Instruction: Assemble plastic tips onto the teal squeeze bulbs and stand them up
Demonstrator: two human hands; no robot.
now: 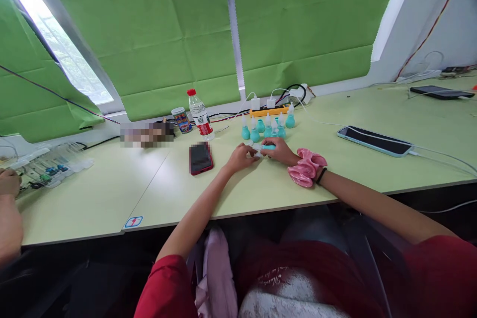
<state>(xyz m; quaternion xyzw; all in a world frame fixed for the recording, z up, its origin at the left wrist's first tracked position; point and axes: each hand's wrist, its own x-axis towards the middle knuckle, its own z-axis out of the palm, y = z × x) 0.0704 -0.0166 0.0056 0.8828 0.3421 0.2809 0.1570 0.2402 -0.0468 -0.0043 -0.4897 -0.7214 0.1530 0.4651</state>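
Note:
My right hand (pixel 280 150) is closed round a teal nasal aspirator bulb (pixel 268 147), which lies sideways just above the table. Close against it, my left hand (pixel 241 158) pinches a small clear plastic piece (pixel 256 147) at the bulb's left end. Whether the two parts are joined cannot be made out. Just beyond my hands stand several more teal bulbs (pixel 255 135), most with clear pointed tips. A pink scrunchie (pixel 306 167) and a black band circle my right wrist.
Left of my hands lies a red-cased phone (pixel 201 159); behind it stand a water bottle (pixel 201 117) and a printed can (pixel 182 120). A yellow power strip (pixel 269 111) with cables runs behind the bulbs. A charging phone (pixel 374 141) lies right. Another person's hand (pixel 9 182) is far left.

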